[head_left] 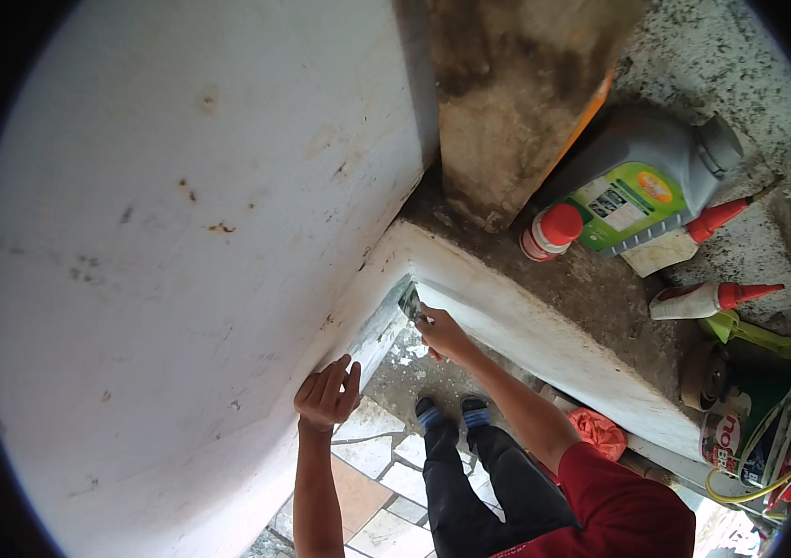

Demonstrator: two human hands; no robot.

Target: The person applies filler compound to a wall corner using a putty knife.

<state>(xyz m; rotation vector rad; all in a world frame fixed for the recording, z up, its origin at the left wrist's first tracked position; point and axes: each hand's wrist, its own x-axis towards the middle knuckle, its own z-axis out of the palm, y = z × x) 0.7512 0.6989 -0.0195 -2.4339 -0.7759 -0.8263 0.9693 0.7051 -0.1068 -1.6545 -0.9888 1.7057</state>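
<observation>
My right hand [444,333] is closed round a small flat scraper [408,301]. The dark blade touches the inner corner where the white wall [182,307] meets the low white ledge wall [526,325]. Further left, my left hand [329,392] rests against the wall's lower edge with its fingers stretched out and nothing in them. A greyish, scraped-looking strip [379,337] runs along the wall between my two hands. White flakes [411,352] lie on the floor beneath the corner.
On the ledge stand a grey jug [665,158], a red-capped bottle [549,232], a glue bottle [688,302], a green plastic scoop [749,333] and a tape roll [704,376]. A stained post [507,112] rises behind. A red bag [597,433] lies below the ledge, near my legs.
</observation>
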